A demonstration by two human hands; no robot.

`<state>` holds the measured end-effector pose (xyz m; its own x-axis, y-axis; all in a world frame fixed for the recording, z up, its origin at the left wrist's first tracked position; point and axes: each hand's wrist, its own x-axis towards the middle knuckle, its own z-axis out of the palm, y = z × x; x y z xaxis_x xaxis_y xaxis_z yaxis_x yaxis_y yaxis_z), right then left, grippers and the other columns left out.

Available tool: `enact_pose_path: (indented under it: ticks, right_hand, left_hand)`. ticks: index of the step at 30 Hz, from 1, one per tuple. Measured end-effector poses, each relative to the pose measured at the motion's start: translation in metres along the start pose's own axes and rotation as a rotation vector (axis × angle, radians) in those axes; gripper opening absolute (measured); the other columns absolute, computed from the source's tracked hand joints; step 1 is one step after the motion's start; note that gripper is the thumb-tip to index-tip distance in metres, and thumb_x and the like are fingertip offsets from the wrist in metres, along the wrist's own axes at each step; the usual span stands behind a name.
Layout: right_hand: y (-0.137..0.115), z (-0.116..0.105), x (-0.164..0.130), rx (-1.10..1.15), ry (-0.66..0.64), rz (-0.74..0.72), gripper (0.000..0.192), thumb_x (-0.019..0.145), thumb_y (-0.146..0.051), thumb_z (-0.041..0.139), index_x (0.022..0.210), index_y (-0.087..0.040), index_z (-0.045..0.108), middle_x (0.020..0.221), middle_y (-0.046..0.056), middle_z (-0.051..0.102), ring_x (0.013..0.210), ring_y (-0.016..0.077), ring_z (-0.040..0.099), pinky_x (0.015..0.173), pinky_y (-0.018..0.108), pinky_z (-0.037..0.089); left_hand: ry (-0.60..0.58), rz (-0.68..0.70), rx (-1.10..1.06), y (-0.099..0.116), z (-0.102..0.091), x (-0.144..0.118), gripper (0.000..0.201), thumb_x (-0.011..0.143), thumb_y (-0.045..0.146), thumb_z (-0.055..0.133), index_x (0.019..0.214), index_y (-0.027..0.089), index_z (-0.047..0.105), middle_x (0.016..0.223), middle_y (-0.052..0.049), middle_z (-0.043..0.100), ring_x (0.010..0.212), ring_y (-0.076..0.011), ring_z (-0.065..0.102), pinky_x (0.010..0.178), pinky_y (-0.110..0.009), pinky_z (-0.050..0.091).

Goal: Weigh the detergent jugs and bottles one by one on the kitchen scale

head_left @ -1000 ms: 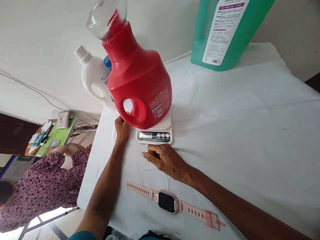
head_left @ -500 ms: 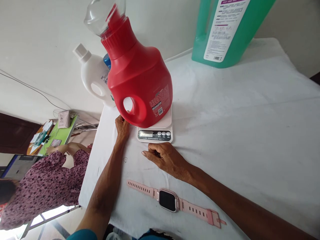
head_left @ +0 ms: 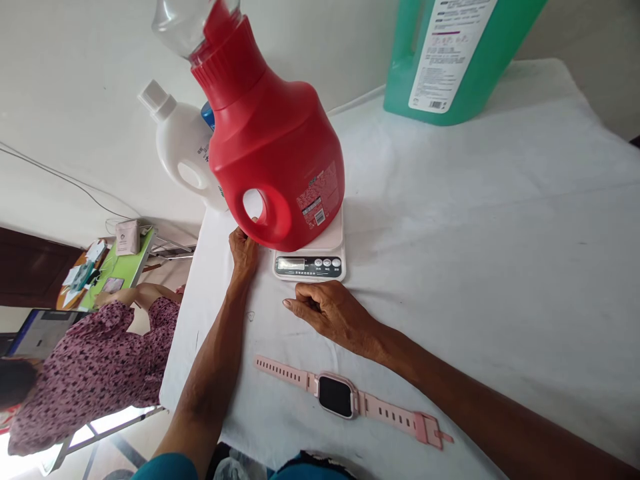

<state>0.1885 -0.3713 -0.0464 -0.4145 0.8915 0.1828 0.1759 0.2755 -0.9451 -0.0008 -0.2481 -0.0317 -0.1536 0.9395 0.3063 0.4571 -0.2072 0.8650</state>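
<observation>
Rigid red plastic detergent jug (head_left: pixel 277 143) on a small white digital scale (head_left: pixel 310 261): probably heavy, smooth-walled; best gripped through its moulded handle. Left hand (head_left: pixel 243 248) touches the base, grip unclear; right hand (head_left: pixel 333 313) rests loosely curled, empty.

The red jug (head_left: pixel 277 153) is glossy, smooth plastic with a clear plastic cap (head_left: pixel 183 20). A matt, creased white cloth (head_left: pixel 475 220) covers the counter. The pink watch strap (head_left: pixel 390 419) looks like soft matt rubber.
</observation>
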Motion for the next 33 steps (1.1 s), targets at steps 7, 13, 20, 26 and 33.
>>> enact_pose_path:
  ticks: [7,13,20,26,33]
  right_hand:
    - [-0.0012,-0.0001,-0.0001,0.003,0.001,0.005,0.046,0.098,-0.042,0.052,0.065,-0.021,0.028,0.059,-0.006,0.030,0.057,0.0094,0.025,0.057,0.028,0.022]
    - [-0.0010,0.0005,0.0000,-0.009,0.005,0.005,0.046,0.097,-0.042,0.053,0.065,-0.021,0.029,0.058,-0.006,0.030,0.056,0.0092,0.026,0.057,0.028,0.023]
    - [-0.0024,0.0000,-0.0002,0.007,0.001,0.011,0.046,0.097,-0.041,0.053,0.065,-0.021,0.027,0.059,-0.006,0.029,0.057,0.0092,0.025,0.057,0.028,0.022]
    - [-0.0028,-0.0008,-0.0001,-0.008,0.009,-0.017,0.045,0.098,-0.040,0.051,0.065,-0.021,0.027,0.059,-0.006,0.030,0.056,0.0091,0.026,0.058,0.028,0.024]
    - [-0.0025,-0.0001,0.0004,-0.003,0.012,-0.014,0.045,0.097,-0.040,0.052,0.065,-0.021,0.027,0.058,-0.006,0.031,0.056,0.0091,0.026,0.058,0.029,0.023]
  left_hand:
    - [-0.007,0.016,-0.001,0.0046,0.0006,-0.0018,0.038,0.075,0.033,0.061,0.059,0.020,0.029,0.058,0.004,0.025,0.064,-0.0101,0.020,0.056,-0.028,0.020]
    - [-0.020,0.012,-0.017,0.0093,0.0000,-0.0027,0.034,0.073,0.031,0.058,0.058,0.019,0.030,0.059,0.003,0.026,0.065,-0.0104,0.021,0.056,-0.027,0.021]
    - [0.001,0.005,-0.015,0.0073,0.0004,-0.0016,0.033,0.073,0.030,0.059,0.057,0.019,0.032,0.060,0.002,0.027,0.064,-0.0098,0.022,0.056,-0.027,0.023]
    - [0.022,-0.033,-0.016,0.0057,0.0014,-0.0011,0.038,0.073,0.031,0.062,0.057,0.019,0.030,0.059,0.003,0.024,0.063,-0.0097,0.020,0.055,-0.028,0.021]
    - [-0.006,-0.002,0.007,0.0074,0.0014,-0.0017,0.035,0.074,0.030,0.059,0.058,0.019,0.029,0.060,0.003,0.024,0.065,-0.0109,0.020,0.056,-0.028,0.022]
